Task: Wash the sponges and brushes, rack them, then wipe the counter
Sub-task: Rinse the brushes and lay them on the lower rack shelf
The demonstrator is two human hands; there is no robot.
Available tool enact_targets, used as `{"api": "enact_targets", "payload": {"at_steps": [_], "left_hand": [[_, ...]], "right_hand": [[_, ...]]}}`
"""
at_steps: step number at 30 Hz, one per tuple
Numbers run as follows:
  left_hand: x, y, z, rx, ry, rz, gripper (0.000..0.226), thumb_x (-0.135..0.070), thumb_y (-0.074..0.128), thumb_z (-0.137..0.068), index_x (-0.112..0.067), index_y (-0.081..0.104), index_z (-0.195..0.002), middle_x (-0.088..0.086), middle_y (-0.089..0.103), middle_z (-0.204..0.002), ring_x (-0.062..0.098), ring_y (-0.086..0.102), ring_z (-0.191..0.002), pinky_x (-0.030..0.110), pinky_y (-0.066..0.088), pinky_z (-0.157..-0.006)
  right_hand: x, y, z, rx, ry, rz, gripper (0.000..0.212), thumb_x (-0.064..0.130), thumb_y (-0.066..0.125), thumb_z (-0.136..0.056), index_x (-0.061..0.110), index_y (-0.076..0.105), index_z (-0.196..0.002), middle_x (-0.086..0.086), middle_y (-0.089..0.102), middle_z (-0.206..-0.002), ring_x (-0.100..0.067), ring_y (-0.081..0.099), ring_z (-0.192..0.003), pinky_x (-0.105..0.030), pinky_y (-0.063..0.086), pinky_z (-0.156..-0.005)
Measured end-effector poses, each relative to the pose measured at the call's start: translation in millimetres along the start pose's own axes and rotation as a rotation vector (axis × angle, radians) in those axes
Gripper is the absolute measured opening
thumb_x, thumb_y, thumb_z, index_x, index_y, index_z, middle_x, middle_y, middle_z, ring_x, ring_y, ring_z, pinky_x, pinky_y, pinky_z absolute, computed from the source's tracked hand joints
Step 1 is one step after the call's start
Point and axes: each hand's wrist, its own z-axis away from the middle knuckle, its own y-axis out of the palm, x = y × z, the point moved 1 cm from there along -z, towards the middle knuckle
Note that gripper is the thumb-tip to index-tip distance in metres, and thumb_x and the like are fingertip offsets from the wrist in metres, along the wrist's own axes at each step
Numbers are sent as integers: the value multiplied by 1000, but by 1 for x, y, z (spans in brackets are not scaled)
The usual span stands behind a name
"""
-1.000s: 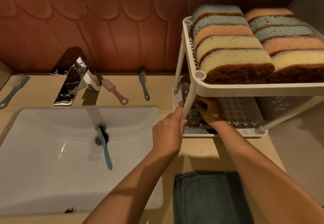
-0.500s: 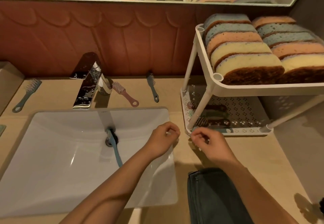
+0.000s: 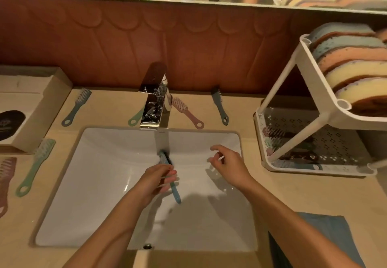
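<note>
A blue brush (image 3: 174,192) lies in the white sink (image 3: 100,184), its bristle head over the drain. My left hand (image 3: 156,181) reaches down onto its handle, fingers laid across it and fairly straight. My right hand (image 3: 229,164) hovers over the right side of the basin, fingers loosely curled, with nothing in them that I can make out. The white two-tier rack (image 3: 282,100) stands at the right, with several sponges (image 3: 356,70) on its top shelf and several brushes (image 3: 274,135) in its lower tray.
Loose brushes lie on the counter: blue-grey (image 3: 76,107), green (image 3: 34,167), pink (image 3: 187,112), dark teal (image 3: 218,106), brownish (image 3: 5,181). The chrome faucet (image 3: 155,104) stands behind the basin. A cardboard box (image 3: 41,104) sits far left. A blue cloth (image 3: 326,236) lies front right.
Both hands left the rack's lower tray and swung left over the sink. My left hand came down onto the blue brush. The view turned left.
</note>
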Motion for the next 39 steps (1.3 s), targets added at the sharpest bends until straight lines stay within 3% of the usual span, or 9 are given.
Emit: {"api": "enact_targets", "payload": {"at_steps": [4, 8, 16, 22, 26, 29, 31, 34, 39], "left_hand": [[1, -32, -6, -42, -23, 82, 15, -18, 48, -93, -13, 62, -96, 3, 66, -92, 13, 64, -76, 21, 49, -51], [9, -55, -12, -41, -42, 100, 15, -21, 49, -93, -16, 63, -91, 3, 68, -99, 15, 66, -85, 27, 47, -71], [6, -71, -23, 40, -58, 185, 18, -24, 49, -93, -16, 65, -91, 4, 70, -101, 18, 65, -95, 30, 45, -77], [-9, -53, -21, 143, -1, 144, 21, -24, 44, -96, -18, 64, -96, 3, 71, -105, 13, 66, -98, 27, 44, -75], [-14, -33, -19, 191, -27, 105, 15, -26, 48, -94, -18, 61, -92, 24, 56, -116, 39, 58, -102, 23, 38, -61], [-13, -19, -20, 233, -19, 104, 27, -31, 51, -93, -16, 57, -115, 6, 67, -113, 14, 63, -102, 29, 43, -81], [-12, -11, -20, 257, -12, 123, 35, -33, 52, -93, -14, 53, -122, 5, 64, -117, 15, 60, -108, 31, 41, -87], [-13, -2, -17, 313, -3, 164, 22, -30, 50, -95, -15, 56, -109, 23, 60, -116, 31, 59, -112, 30, 44, -84], [-9, -1, -18, 222, 39, 288, 8, -15, 47, -96, -13, 55, -97, 15, 65, -102, 24, 67, -91, 36, 55, -77]], "right_hand": [[20, 25, -39, -30, 31, -15, 58, 18, 52, -92, 33, 28, -143, -9, 58, -111, -28, 60, -100, -39, 52, -86], [28, 43, -66, -81, 95, 21, 64, 15, 53, -92, 26, 22, -147, -10, 46, -140, -29, 46, -125, -40, 43, -102], [34, 53, -71, -249, 83, -35, 30, 8, 55, -89, 11, 57, -119, -11, 65, -110, -28, 61, -98, -38, 50, -88], [43, 67, -43, -486, 231, -434, 4, 10, 64, -84, 8, 67, -87, -7, 64, -76, -19, 59, -75, -30, 51, -75], [53, 81, -10, -582, 347, -721, 3, 8, 66, -83, 10, 65, -85, -9, 66, -81, -22, 63, -78, -32, 54, -77], [56, 87, 14, -555, 459, -923, 5, 8, 67, -82, 11, 64, -84, -9, 65, -78, -18, 60, -71, -26, 51, -71], [58, 89, 28, -497, 496, -1010, 6, 5, 66, -83, 8, 64, -87, -11, 63, -74, -16, 56, -66, -24, 50, -66], [58, 92, 45, -367, 487, -1070, 7, 0, 62, -83, 7, 62, -83, -6, 61, -66, -14, 57, -61, -19, 51, -60], [59, 90, 57, -73, 471, -833, 10, 2, 52, -89, 0, 61, -86, -14, 63, -76, -24, 61, -74, -30, 51, -73]]}}
